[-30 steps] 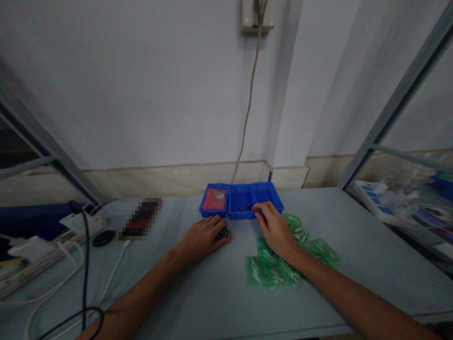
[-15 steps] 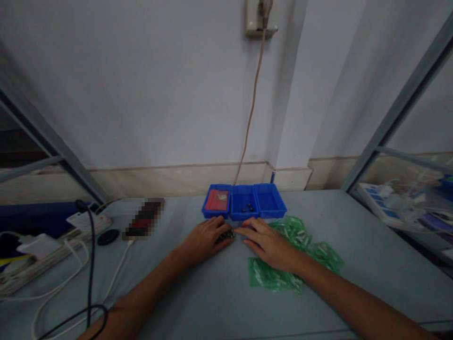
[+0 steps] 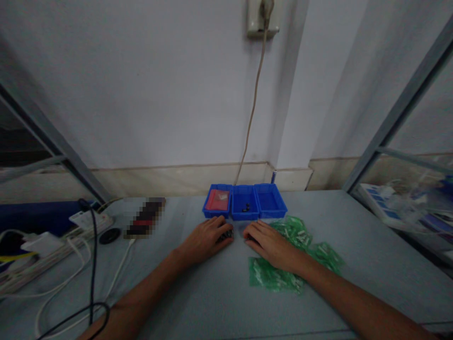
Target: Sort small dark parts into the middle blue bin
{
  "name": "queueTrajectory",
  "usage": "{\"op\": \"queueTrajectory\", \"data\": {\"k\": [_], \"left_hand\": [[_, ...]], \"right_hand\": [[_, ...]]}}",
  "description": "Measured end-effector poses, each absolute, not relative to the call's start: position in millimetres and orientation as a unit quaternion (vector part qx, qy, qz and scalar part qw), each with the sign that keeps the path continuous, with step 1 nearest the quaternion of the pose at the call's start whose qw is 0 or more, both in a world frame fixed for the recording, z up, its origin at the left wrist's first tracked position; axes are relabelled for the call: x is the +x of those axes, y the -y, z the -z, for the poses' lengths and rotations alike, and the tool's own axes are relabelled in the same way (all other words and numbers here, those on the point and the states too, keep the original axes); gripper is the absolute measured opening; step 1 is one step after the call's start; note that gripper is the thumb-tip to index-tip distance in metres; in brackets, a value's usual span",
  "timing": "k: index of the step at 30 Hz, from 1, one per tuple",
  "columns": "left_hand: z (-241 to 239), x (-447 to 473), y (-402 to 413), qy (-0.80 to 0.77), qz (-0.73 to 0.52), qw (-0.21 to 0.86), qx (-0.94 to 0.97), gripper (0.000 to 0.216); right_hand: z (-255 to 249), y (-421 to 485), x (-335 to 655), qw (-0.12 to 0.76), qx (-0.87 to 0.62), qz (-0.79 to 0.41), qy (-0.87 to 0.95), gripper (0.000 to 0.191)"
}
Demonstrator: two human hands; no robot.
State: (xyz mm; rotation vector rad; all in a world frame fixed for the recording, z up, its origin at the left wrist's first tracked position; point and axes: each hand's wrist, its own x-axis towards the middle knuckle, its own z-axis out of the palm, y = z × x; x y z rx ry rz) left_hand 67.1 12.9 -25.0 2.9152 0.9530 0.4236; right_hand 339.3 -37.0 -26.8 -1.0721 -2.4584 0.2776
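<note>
My left hand (image 3: 207, 240) rests on the grey table with its fingers curled round a cluster of small dark, shiny parts (image 3: 226, 234). Their exact kind is too small to tell. Just to the right, my right hand (image 3: 267, 243) lies with its fingers bent in and pressed together, a gap apart from the left. Whatever is inside its grip is hidden. Behind the hands, the middle blue bin (image 3: 244, 217) holds a few small dark parts (image 3: 246, 208). Green plastic bags with pale pieces (image 3: 279, 276) lie beside and under my right forearm.
The left blue bin (image 3: 217, 214) contains a red packet (image 3: 216, 200); the right blue bin (image 3: 271, 214) adjoins the middle one. At left are a blurred-out phone (image 3: 145, 219) on a white cable, a black round disc (image 3: 109, 235) and a power strip (image 3: 53, 257). A wall stands behind.
My right hand has drawn back slightly to the right, away from the parts at my left hand, and its outstretched fingers have curled in. My left hand stays in place.
</note>
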Motion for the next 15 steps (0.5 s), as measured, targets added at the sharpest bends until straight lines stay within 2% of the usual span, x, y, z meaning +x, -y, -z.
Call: {"op": "queueTrajectory", "data": {"k": [4, 8, 15], "left_hand": [[26.4, 67.6, -13.7, -0.308, -0.142, 0.019, 0.941, 0.017], [25.6, 68.0, -12.9, -0.31, -0.143, 0.024, 0.94, 0.015], [26.5, 67.3, -12.1, -0.323, -0.162, 0.028, 0.932, 0.02]], "right_hand": [[28.1, 35.9, 340.2, 0.247, -0.389, -0.106, 0.881, 0.009], [27.3, 35.6, 341.4, 0.308, -0.414, -0.128, 0.847, 0.008], [26.2, 31.5, 341.7, 0.428, -0.453, -0.256, 0.738, 0.01]]}}
